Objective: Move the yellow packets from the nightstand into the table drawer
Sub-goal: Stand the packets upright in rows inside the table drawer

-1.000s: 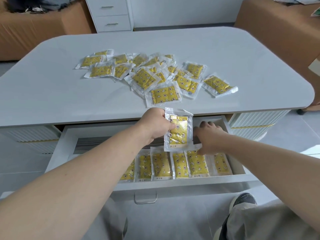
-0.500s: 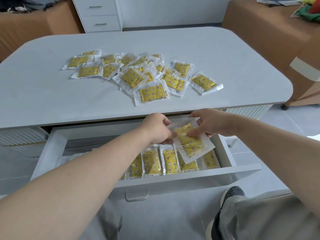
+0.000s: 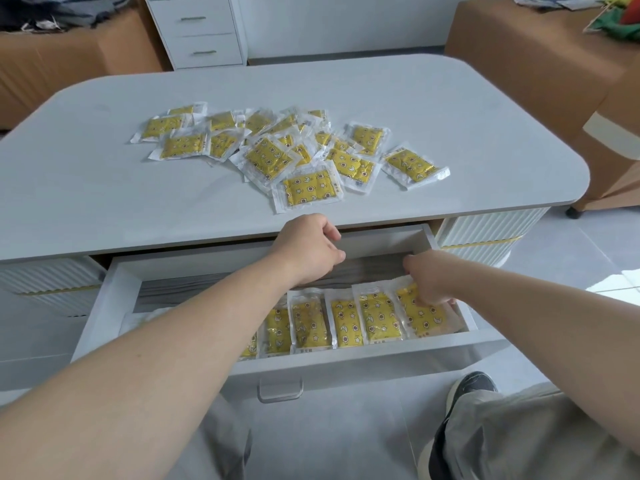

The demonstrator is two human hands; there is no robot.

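Smooth grey bench (image 3: 104,188) with rounded corners. On top, a loose heap of yellow packets (image 3: 266,157): flat glossy sachets with clear crinkly plastic borders, overlapping. Under the front edge, white drawer (image 3: 104,306) pulled open, with a curved metal handle (image 3: 280,389) on its front. Over the drawer's back part, left hand (image 3: 308,251), fingers loosely curled, holding nothing. Inside along the front wall, row of packets (image 3: 343,320) side by side, edges overlapping. At the row's right end, right hand (image 3: 429,282), fingers curled down, pinching the upper part of the rightmost packet (image 3: 422,317), which lies in the drawer beside the right wall
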